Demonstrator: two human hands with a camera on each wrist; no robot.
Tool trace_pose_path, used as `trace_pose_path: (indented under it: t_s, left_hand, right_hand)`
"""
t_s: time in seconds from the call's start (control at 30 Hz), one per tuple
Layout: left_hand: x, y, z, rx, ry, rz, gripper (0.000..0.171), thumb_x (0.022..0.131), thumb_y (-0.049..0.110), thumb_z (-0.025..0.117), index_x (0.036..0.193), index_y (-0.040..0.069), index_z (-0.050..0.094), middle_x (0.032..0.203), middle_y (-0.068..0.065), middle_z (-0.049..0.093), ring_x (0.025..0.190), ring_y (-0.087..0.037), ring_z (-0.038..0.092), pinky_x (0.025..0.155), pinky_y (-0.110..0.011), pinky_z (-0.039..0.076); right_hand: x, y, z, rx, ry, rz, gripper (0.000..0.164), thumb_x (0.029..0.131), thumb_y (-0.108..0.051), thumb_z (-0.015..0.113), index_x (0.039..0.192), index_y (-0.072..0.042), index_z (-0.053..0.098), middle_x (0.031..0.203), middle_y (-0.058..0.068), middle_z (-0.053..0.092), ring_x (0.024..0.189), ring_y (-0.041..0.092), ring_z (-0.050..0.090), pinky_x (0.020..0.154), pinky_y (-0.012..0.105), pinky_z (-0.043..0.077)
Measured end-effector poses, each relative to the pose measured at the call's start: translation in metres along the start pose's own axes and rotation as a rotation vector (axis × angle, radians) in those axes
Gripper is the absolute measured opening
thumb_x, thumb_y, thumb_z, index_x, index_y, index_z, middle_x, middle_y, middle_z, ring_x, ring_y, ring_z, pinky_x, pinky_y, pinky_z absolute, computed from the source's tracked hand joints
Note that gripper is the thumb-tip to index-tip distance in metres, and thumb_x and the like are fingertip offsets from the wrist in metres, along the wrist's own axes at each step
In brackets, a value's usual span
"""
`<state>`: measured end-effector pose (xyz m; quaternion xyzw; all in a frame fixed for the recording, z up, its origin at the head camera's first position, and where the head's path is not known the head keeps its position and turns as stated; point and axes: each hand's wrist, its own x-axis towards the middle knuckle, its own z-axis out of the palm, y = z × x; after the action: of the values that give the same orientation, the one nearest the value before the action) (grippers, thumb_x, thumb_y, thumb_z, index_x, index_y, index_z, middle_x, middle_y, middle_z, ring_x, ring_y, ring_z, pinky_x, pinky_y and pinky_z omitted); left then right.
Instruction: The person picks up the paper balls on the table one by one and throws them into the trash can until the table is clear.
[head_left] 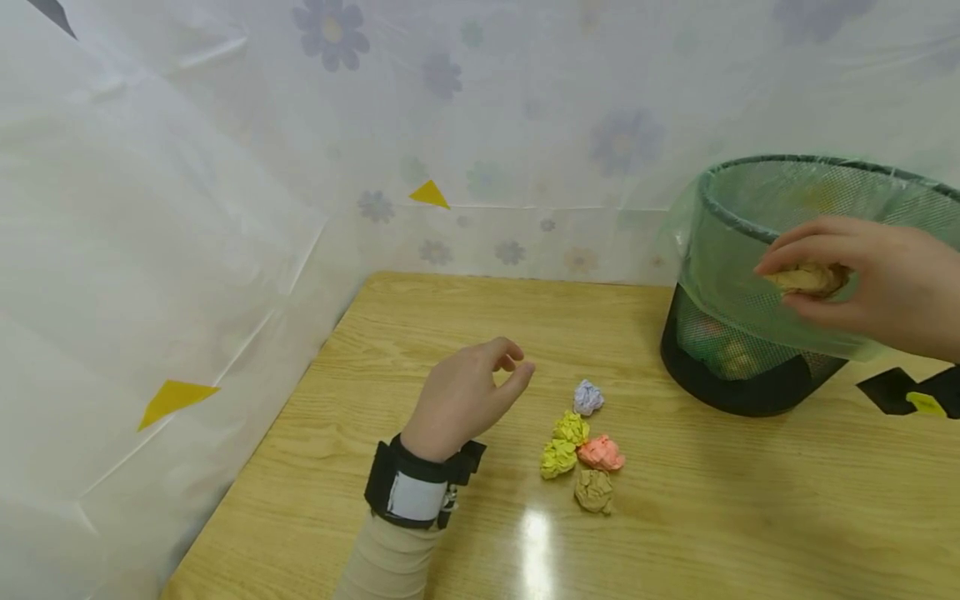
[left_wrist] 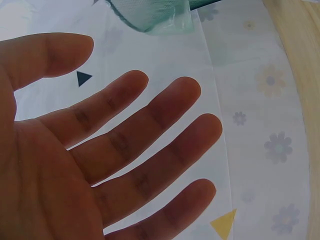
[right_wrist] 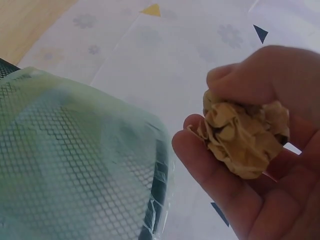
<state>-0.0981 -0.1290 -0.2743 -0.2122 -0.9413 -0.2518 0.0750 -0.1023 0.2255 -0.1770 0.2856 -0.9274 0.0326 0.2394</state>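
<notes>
My right hand point(head_left: 877, 279) pinches a crumpled brown paper ball point(right_wrist: 245, 137) between thumb and fingers, in front of the near rim of a mesh wastebasket point(head_left: 750, 367) with a green plastic liner point(head_left: 727, 275). My left hand point(head_left: 468, 396) is above the table with fingers loosely bent and nothing in it; the left wrist view shows its palm and spread fingers. To its right lie several crumpled paper balls: a white one point(head_left: 588, 397), two yellow ones point(head_left: 558, 459), a pink one point(head_left: 602, 452) and a brown one point(head_left: 594, 492).
The wooden table point(head_left: 337, 433) meets flower-printed plastic sheeting point(head_left: 480, 125) at the back and left. Yellow triangles point(head_left: 177, 402) mark the sheeting. Coloured paper point(head_left: 738, 358) shows through the basket's mesh.
</notes>
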Motion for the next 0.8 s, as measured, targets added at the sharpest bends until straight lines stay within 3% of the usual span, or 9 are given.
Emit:
trace_pose_path:
  t_s: [0.23, 0.37, 0.47, 0.6, 0.7, 0.8]
  left_hand:
    - [-0.001, 0.0, -0.001, -0.001, -0.003, -0.003, 0.034, 0.094, 0.041, 0.051, 0.11, 0.015, 0.063, 0.099, -0.003, 0.068, 0.048, -0.004, 0.048, 0.044, -0.024, 0.039]
    - [-0.002, -0.001, 0.0, 0.003, -0.002, -0.006, 0.034, 0.094, 0.042, 0.05, 0.11, 0.015, 0.063, 0.099, -0.001, 0.068, 0.048, -0.004, 0.047, 0.045, -0.024, 0.039]
    - [-0.002, -0.001, 0.0, 0.004, -0.001, -0.009, 0.033, 0.094, 0.042, 0.051, 0.11, 0.015, 0.063, 0.099, -0.002, 0.068, 0.049, -0.004, 0.049, 0.046, -0.024, 0.039]
    - [-0.002, -0.001, -0.001, 0.001, -0.003, -0.013, 0.032, 0.094, 0.04, 0.052, 0.11, 0.015, 0.064, 0.099, -0.001, 0.068, 0.05, -0.005, 0.05, 0.046, -0.024, 0.039]
    - [-0.002, -0.001, -0.001, -0.003, -0.006, -0.014, 0.033, 0.094, 0.041, 0.051, 0.11, 0.014, 0.064, 0.099, -0.002, 0.068, 0.05, -0.005, 0.049, 0.045, -0.025, 0.039]
    - [-0.001, -0.001, -0.001, -0.005, -0.008, -0.012, 0.036, 0.094, 0.042, 0.051, 0.111, 0.013, 0.064, 0.099, -0.002, 0.068, 0.048, -0.004, 0.048, 0.044, -0.025, 0.039]
  right_hand:
    - [0.001, 0.004, -0.002, 0.004, 0.0, 0.006, 0.051, 0.052, 0.012, 0.081, 0.097, -0.006, 0.066, 0.102, 0.013, 0.057, 0.078, 0.032, 0.056, 0.054, 0.037, 0.044]
    - [0.003, 0.008, -0.005, 0.012, 0.027, -0.006, 0.054, 0.051, 0.016, 0.079, 0.098, -0.006, 0.066, 0.103, 0.013, 0.057, 0.078, 0.03, 0.054, 0.056, 0.023, 0.041]
    - [0.003, 0.014, -0.007, 0.017, 0.057, -0.025, 0.051, 0.055, 0.017, 0.076, 0.099, -0.006, 0.066, 0.103, 0.012, 0.057, 0.079, 0.014, 0.051, 0.055, 0.012, 0.033]
    - [0.003, 0.022, -0.009, 0.027, 0.091, -0.05, 0.031, 0.072, 0.008, 0.072, 0.099, -0.005, 0.066, 0.102, 0.012, 0.057, 0.082, -0.008, 0.037, 0.055, 0.012, 0.03]
    - [0.004, 0.027, -0.01, 0.044, 0.114, -0.065, 0.016, 0.083, -0.002, 0.065, 0.098, -0.003, 0.065, 0.101, 0.013, 0.056, 0.087, -0.014, 0.032, 0.055, 0.012, 0.03]
    - [0.005, 0.028, -0.01, 0.059, 0.126, -0.067, 0.019, 0.08, 0.005, 0.065, 0.097, -0.002, 0.065, 0.101, 0.014, 0.055, 0.089, -0.016, 0.029, 0.055, 0.013, 0.03]
